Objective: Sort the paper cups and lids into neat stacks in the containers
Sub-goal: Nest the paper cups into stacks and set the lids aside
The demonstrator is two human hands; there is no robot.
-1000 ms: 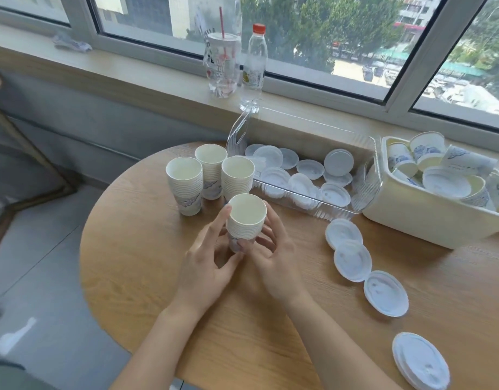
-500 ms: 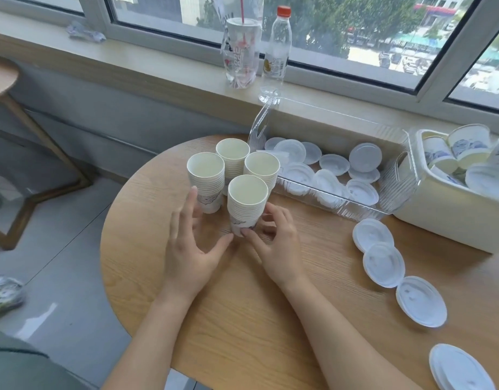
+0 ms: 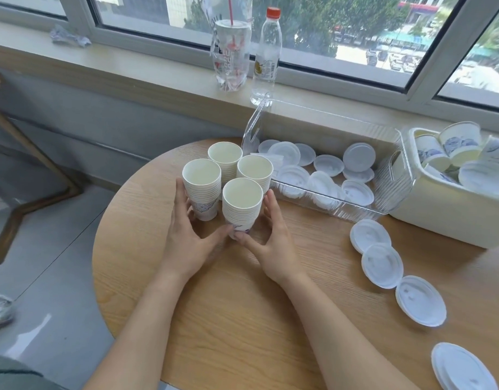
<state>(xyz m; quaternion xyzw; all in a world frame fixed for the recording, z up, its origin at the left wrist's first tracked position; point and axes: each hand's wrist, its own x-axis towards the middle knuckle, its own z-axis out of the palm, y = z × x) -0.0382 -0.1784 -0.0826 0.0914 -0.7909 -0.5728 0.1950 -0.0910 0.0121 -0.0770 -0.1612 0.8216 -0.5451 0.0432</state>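
Four stacks of white paper cups stand close together on the round wooden table. The front cup stack sits between my hands, and the left cup stack is beside it. My left hand lays straight fingers along the left stack's outer side, its thumb at the front stack's base. My right hand rests straight fingers against the front stack's right side, thumb also at its base. Loose lids lie in a clear container. Loose cups and a lid fill the white bin.
Three white lids lie in a line on the table right of my hands, and a lid stack sits at the lower right edge. A water bottle and a plastic cup stand on the window sill.
The front stack went from held up in both hands to standing against the other three. My left hand moved out to the left stack's side; my right hand stays on the front stack.
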